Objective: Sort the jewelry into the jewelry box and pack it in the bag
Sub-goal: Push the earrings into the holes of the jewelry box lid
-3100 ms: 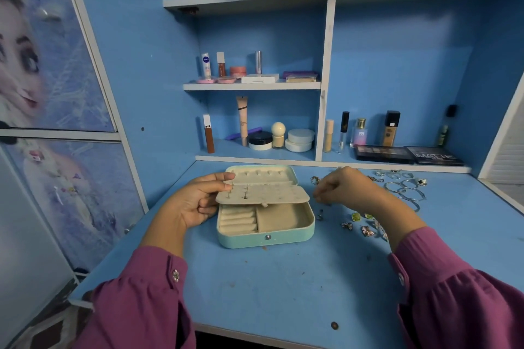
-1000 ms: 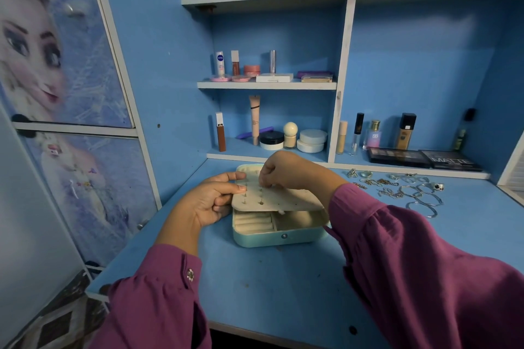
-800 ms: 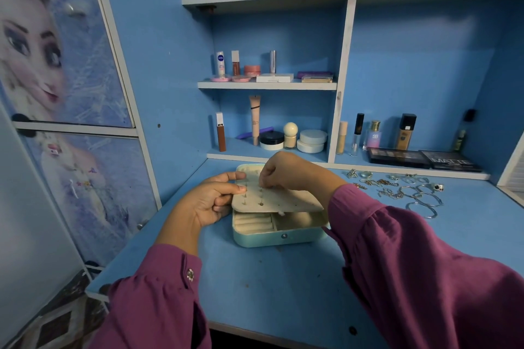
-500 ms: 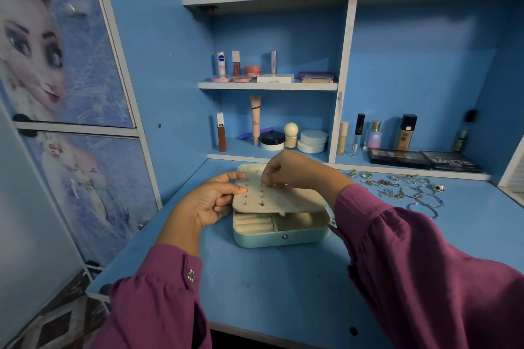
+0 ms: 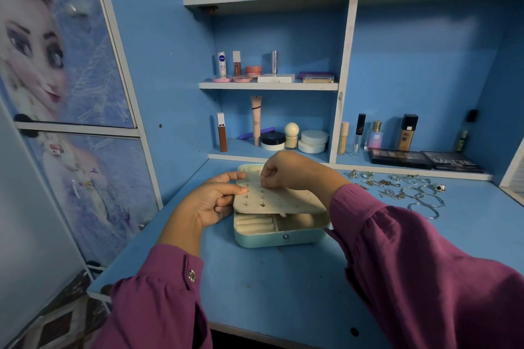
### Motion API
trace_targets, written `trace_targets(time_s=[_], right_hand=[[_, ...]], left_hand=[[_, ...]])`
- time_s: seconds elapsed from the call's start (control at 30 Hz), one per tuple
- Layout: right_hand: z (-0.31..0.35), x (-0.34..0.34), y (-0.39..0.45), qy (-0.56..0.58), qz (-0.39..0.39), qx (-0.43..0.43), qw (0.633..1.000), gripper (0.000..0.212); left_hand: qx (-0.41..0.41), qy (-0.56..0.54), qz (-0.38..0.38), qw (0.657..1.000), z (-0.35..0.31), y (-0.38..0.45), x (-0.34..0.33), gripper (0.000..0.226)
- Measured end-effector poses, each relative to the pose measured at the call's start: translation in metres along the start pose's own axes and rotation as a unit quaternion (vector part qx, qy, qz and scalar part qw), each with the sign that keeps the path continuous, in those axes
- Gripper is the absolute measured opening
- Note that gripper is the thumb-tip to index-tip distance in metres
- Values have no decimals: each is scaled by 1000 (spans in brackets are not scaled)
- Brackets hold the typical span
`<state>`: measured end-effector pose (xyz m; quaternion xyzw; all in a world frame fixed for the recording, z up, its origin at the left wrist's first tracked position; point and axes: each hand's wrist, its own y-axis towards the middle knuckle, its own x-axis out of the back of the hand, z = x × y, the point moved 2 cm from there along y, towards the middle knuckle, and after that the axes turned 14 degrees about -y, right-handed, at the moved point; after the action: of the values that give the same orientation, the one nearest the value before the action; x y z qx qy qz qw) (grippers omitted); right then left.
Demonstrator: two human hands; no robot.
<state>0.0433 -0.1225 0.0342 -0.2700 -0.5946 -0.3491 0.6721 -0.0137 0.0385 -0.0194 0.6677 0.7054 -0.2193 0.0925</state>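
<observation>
Jewelry box (image 5: 279, 236) open on the desk (image 5: 283, 292), between both hands.
Left hand (image 5: 211, 202) pinches the earring panel (image 5: 286, 200) edge; right hand (image 5: 286, 168) fingertips curl, pinching at the panel's holes; loose jewelry (image 5: 408, 190) lies well right.

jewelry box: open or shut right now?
Open. The jewelry box shows its ring rolls; the left hand holds the earring panel above them.

A home bedroom vanity corner, built in blue with white-edged shelves (image 5: 269, 85) set above a blue table (image 5: 272, 286). The shelves hold cosmetics: a foundation bottle (image 5: 407, 133), cream jars (image 5: 313, 141), lip products and eyeshadow palettes (image 5: 425, 160). To the left stands a wardrobe door (image 5: 65, 65) printed with an animated ice princess, and loose jewelry (image 5: 408, 190) lies on the table.
</observation>
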Motion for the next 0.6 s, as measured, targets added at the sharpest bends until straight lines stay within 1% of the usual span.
trace_targets(time_s=[0.23, 0.33, 0.53, 0.6], right_hand=[[14, 6, 4, -78, 41, -3, 996, 19], [16, 8, 4, -81, 52, -3, 995, 20], [9, 11, -1, -45, 47, 10, 998, 18], [11, 10, 0, -56, 42, 13, 997, 18]], left_hand=[[-4, 3, -4, 1000, 1, 2, 1, 27], [-5, 3, -6, 1000, 1, 2, 1, 27], [-4, -1, -5, 1000, 0, 1, 0, 26], [-5, 2, -6, 1000, 1, 1, 0, 26]])
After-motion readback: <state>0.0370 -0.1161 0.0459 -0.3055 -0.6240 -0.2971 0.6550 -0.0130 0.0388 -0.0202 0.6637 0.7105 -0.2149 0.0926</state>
